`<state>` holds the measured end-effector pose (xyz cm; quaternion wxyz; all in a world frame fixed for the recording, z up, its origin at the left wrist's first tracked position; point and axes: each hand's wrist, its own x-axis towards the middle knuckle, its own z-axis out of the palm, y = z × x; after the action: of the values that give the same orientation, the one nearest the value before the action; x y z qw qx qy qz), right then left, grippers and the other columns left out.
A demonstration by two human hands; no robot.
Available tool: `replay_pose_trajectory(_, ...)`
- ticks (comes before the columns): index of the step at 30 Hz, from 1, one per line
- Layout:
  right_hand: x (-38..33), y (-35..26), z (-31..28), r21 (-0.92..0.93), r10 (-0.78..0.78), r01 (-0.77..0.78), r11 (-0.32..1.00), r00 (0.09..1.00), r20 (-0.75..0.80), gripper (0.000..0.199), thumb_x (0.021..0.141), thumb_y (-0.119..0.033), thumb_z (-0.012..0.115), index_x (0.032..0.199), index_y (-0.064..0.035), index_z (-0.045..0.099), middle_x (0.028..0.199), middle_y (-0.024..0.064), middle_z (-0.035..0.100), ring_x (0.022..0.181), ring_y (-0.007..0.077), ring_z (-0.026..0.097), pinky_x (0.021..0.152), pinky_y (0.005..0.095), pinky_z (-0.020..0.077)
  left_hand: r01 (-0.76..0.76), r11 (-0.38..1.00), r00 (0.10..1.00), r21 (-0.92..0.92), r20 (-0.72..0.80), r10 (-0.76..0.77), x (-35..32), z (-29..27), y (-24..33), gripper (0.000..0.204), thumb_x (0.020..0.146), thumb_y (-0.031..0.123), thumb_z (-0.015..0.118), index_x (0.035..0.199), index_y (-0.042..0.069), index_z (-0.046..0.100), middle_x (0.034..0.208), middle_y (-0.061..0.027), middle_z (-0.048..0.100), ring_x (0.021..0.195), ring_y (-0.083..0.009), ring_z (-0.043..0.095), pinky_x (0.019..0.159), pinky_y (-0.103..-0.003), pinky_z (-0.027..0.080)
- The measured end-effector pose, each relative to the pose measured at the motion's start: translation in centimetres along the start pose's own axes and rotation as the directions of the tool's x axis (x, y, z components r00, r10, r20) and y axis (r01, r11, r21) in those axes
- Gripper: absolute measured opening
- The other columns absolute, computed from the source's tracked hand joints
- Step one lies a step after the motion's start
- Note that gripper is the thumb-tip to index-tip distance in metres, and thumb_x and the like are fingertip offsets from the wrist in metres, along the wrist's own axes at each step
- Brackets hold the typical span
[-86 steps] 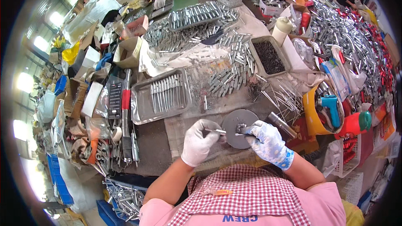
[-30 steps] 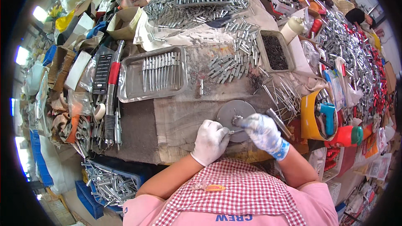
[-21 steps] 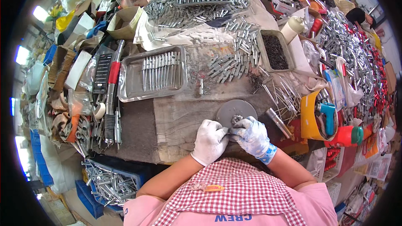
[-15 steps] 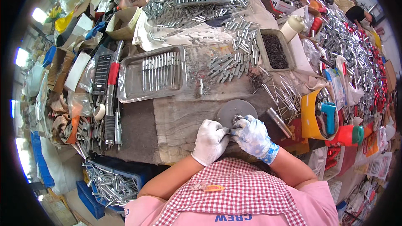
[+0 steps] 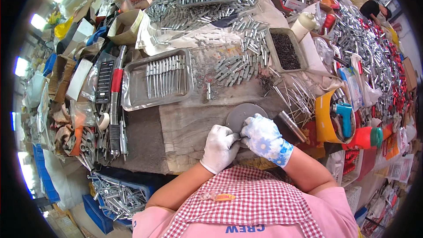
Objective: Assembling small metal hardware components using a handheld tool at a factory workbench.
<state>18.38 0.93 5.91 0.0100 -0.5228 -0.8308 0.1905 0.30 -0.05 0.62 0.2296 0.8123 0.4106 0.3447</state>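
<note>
My left hand (image 5: 220,149), in a white glove, is closed in a pinch just below a grey round disc (image 5: 236,118). My right hand (image 5: 266,140), in a white glove with blue flowers, is closed beside it and reaches over the disc's right part. A small dark sliver shows between the two sets of fingertips, too small to name. Beyond the disc, one short metal tube (image 5: 209,91) stands apart from a spread of similar tubes (image 5: 238,69). A metal tray (image 5: 130,94) to the left holds a row of slim pointed metal pieces (image 5: 165,76).
A bin of dark pins (image 5: 302,65) stands right of the loose tubes. Thin rods (image 5: 294,94) and a thick metal cylinder (image 5: 292,126) lie nearer me. At right are a yellow holder (image 5: 323,118) with a teal-handled tool (image 5: 344,118), and a big metal heap (image 5: 368,48). Two co-workers are far right.
My right hand has shifted forward over the disc and hides the small metal bits seen there before. My left hand stays pinched in nearly the same place.
</note>
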Motion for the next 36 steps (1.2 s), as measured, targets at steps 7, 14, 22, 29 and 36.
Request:
replay_pose_trajectory(7,-2.6,-0.2,0.6,0.041,-0.051,0.073,0.996,0.919,-0.39,0.028,0.07,-0.029,0.078,0.09,-0.0094,0.071,0.104,0.0078,0.063,0.1,0.0294,0.057,0.083,0.0435,0.0476,0.032,0.999,0.999,-0.013,-0.01,-0.032,-0.2,0.3,0.1,0.018,0.066,0.006,0.076,0.083,0.007,0.073,0.083,-0.0083,0.06,0.083,-0.0283,0.057,0.073,-0.038,0.049)
replay_pose_trajectory(14,-3.5,0.5,2.2,-0.007,-0.089,0.093,0.996,0.931,-0.355,0.035,0.072,-0.022,0.075,0.105,-0.0124,0.072,0.107,0.0059,0.062,0.1,0.0283,0.056,0.083,0.043,0.0476,0.013,1.0,1.0,-0.013,-0.018,-0.013,0.1,-0.4,0.6,0.015,0.066,0.005,0.075,0.08,0.005,0.071,0.082,-0.0089,0.064,0.082,-0.0286,0.06,0.073,-0.038,0.051)
replay_pose_trajectory(22,-4.1,1.4,3.0,0.212,-0.019,0.129,0.969,0.89,-0.456,0.018,0.075,-0.019,0.074,0.092,-0.0143,0.075,0.089,0.0048,0.068,0.079,0.027,0.063,0.065,0.039,0.0531,0.51,0.617,0.855,-0.599,0.281,-0.435,0.3,-2.4,1.4,0.013,0.084,0.004,0.071,0.094,-0.001,0.066,0.091,-0.0073,0.072,0.08,-0.009,0.065,0.075,-0.024,0.052)
replay_pose_trajectory(29,-1.9,-0.1,1.0,0.443,0.04,0.08,0.893,0.966,-0.254,0.025,0.083,-0.031,0.068,0.099,-0.0123,0.074,0.089,0.014,0.07,0.084,0.0327,0.068,0.072,0.043,0.0542,0.407,0.765,0.869,-0.5,-0.047,-0.493,2.4,-5.3,2.0,0.015,0.088,0.006,0.062,0.102,0.001,0.061,0.086,-0.0056,0.064,0.078,-0.0144,0.06,0.075,-0.03,0.049)
replay_pose_trajectory(36,1.6,10.5,-3.9,0.071,0.638,-0.637,0.768,0.75,-0.177,0.023,0.08,-0.025,0.063,0.093,-0.0095,0.074,0.092,0.017,0.071,0.091,0.0375,0.067,0.082,0.0463,0.0536,0.38,0.925,0.913,0.028,-0.171,-0.37,8.8,-19.0,-9.9,0.016,0.083,0.012,0.063,0.089,-0.003,0.068,0.077,-0.0062,0.064,0.07,-0.0125,0.057,0.066,-0.031,0.047)
